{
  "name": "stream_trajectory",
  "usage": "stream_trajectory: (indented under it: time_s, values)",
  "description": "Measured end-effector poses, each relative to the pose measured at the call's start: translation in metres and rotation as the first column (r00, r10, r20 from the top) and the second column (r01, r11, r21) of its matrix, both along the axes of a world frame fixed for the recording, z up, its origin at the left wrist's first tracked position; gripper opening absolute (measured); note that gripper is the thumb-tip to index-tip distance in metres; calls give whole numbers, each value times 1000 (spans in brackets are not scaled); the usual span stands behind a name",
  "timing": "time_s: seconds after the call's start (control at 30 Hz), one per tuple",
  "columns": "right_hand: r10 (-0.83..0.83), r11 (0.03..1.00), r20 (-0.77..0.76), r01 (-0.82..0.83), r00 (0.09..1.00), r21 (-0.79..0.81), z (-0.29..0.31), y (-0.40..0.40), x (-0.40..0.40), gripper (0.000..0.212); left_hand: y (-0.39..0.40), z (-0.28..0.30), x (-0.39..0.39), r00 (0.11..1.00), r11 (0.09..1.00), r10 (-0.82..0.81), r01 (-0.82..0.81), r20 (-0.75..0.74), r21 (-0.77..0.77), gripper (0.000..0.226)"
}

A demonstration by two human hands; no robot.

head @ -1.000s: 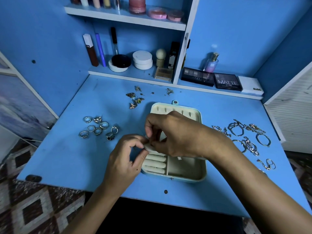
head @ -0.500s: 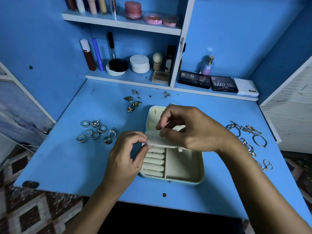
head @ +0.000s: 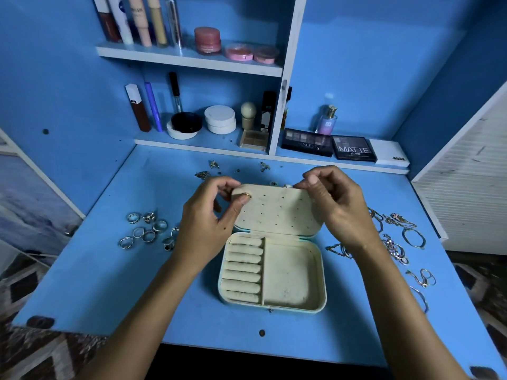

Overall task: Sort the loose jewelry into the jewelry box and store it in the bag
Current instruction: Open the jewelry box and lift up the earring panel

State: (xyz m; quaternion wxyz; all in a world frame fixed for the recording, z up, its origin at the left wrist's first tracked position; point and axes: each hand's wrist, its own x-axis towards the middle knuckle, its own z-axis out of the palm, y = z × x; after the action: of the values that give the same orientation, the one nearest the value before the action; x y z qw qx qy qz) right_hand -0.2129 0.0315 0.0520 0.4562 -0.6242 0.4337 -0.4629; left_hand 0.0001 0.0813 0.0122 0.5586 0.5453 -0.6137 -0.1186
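Note:
A pale mint jewelry box [head: 323, 272] lies open in the middle of the blue desk, with ring rolls on its left and a bare compartment on its right. A cream flap with small earring holes [head: 277, 212] covers the box's lid. My left hand [head: 208, 223] pinches the flap's far left corner, thumb on top. My right hand [head: 337, 207] pinches its far right edge. Loose rings [head: 145, 231] lie left of the box, earrings [head: 211, 170] behind it, bracelets and necklaces [head: 403, 237] on the right. No bag is in view.
Shelves at the back hold cosmetics: tubes, pink jars [head: 207, 39], round compacts [head: 220, 119], a perfume bottle [head: 326, 119] and eyeshadow palettes [head: 354, 149]. A white slatted panel [head: 472, 187] stands at the right. The desk's front edge [head: 247, 349] is close to me.
Both hands moved from the box's middle to its far side. The holed flap swung from over the tray up onto the lid, and the ring rolls and compartment are uncovered.

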Motion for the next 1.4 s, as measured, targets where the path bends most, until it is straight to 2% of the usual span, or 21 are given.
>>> stream_trajectory:
  time_s: [0.2, 0.5, 0.83, 1.17, 1.23, 1.4]
  values:
    - [-175, 984, -61, 176, 983, 7, -25, -11, 7, 27, -21, -6, 0, 999, 998, 37, -35, -39, 60, 21]
    - [-286, 957, -131, 290, 949, 9, -47, -27, 14, 31, -34, -32, 1, 997, 995, 48, -54, 63, 86, 34]
    - [-286, 953, -206, 301, 936, 44, -60, -38, 13, 38, -32, -44, 3, 998, 992, 59, -60, 16, 110, 33]
    - [-273, 946, -186, 299, 944, 127, -72, -45, 13, 39, -32, -45, 3, 996, 985, 88, -92, 32, 147, 24]
    - [-268, 946, -185, 295, 945, 137, -72, -45, 13, 42, -32, -43, 3, 992, 984, 111, -118, 60, 135, 21]
    - [-259, 947, -188, 287, 947, 143, -72, -44, 12, 44, -40, -31, 10, 949, 974, 202, -220, 242, 50, 13]
